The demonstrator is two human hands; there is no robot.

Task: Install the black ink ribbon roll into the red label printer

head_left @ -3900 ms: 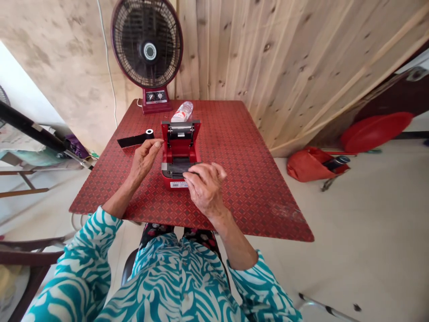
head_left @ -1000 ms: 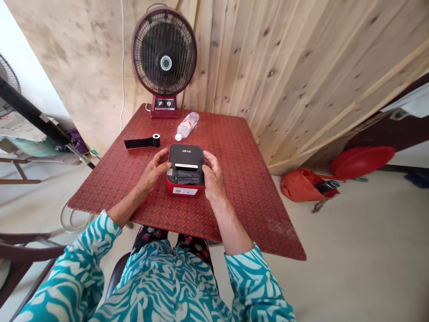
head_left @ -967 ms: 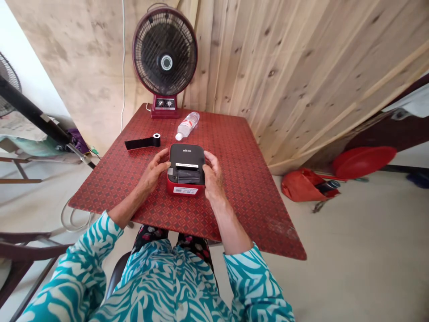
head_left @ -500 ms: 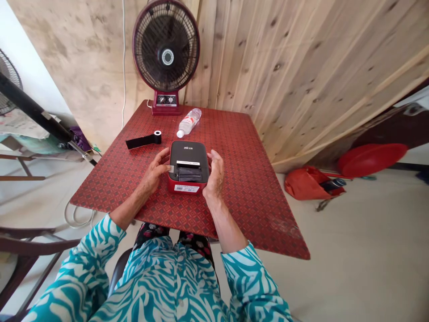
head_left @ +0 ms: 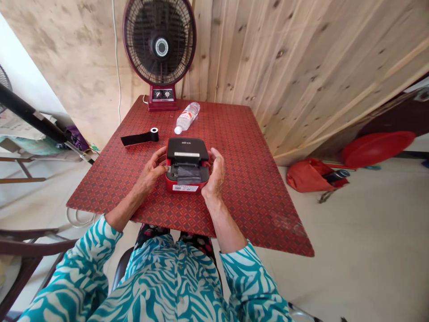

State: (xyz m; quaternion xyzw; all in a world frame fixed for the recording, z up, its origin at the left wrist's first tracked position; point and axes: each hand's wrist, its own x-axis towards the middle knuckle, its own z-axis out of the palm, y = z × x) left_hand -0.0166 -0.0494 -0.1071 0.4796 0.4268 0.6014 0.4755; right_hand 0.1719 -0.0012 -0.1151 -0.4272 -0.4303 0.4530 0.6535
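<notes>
The left hand and the right hand hold one printer from both sides, fingers curled on its edges, so it cannot slide. It sits on the red table, near the front edge. Just past it lie one black roll and one plastic bottle. Farther back stands one fan. Off to the right, the floor holds one red bag and one red dish.

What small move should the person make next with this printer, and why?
Probably press the black lid of the small red-and-black printer down evenly. It seems not fully seated, though that is hard to tell, and the left hand and right hand are on either side, well placed to do so.
</notes>
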